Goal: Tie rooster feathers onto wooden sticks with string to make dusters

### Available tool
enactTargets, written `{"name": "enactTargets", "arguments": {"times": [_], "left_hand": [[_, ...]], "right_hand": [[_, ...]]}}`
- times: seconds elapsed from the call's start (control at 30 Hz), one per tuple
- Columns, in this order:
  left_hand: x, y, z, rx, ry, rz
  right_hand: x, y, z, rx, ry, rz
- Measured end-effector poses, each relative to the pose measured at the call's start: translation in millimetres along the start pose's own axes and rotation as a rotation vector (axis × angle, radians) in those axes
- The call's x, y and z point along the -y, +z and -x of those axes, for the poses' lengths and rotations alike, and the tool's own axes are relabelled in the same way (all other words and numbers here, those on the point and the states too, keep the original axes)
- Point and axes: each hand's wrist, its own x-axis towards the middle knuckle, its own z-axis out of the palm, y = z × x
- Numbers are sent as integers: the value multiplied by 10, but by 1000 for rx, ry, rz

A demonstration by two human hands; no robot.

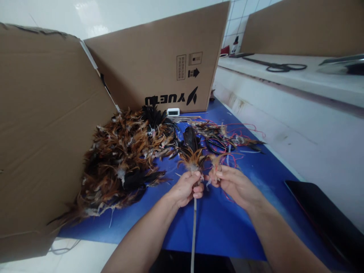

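Observation:
My left hand (187,187) grips a thin pale stick (194,231) with a tuft of orange-brown feathers (192,159) at its top. The stick runs down toward me past the table edge. My right hand (231,182) pinches a smaller bunch of feathers (216,161) right beside that tuft, with red thread trailing under it. Both hands hover over the blue mat (216,220). A large heap of brown, orange and black feathers (125,163) lies to the left of my hands.
Cardboard sheets stand at the left (42,132) and behind (159,60). Black scissors (217,146) and loose red threads (244,132) lie on the mat beyond my hands. A small white device (173,112) sits by the box. Another pair of scissors (280,67) rests on the white ledge; a dark tray (327,216) at right.

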Motion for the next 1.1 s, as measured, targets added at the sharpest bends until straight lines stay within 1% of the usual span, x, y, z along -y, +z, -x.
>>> {"name": "enactTargets", "arguments": {"times": [0.13, 0.2, 0.37, 0.43, 0.5, 0.57, 0.63, 0.7, 0.8, 0.9, 0.97, 1.03, 1.1], "left_hand": [[-4, 17, 9, 4, -35, -82], [-6, 24, 11, 13, -50, -90], [-5, 25, 6, 33, -74, -39], [-5, 27, 4, 27, -75, -43], [-7, 33, 3, 14, -68, -44], [-10, 41, 4, 6, -56, -44], [-14, 50, 5, 11, -44, -44], [-17, 55, 6, 22, -37, -39], [-14, 49, 5, 1, -47, -48], [-7, 33, 1, -25, -46, -72], [-6, 26, 0, -31, -37, -82], [-9, 27, 1, -31, -35, -91], [-12, 33, 3, -32, -35, -77]], "right_hand": [[10, 24, 9, -5, -2, 40], [13, 22, 7, -16, -4, 45], [62, -12, -2, -154, -79, -13], [85, -18, 6, -181, -88, -26], [87, -8, 24, -123, -33, -12], [65, 18, 41, -16, 41, 17], [29, 55, 49, 65, 63, 35], [3, 86, 48, 86, 43, 36], [26, 79, 47, 61, 21, 28], [108, -20, 54, -3, 7, 18], [152, -123, 45, -78, -27, 46], [157, -228, 16, -248, -115, 205], [124, -300, -25, -482, -277, 498]]}}
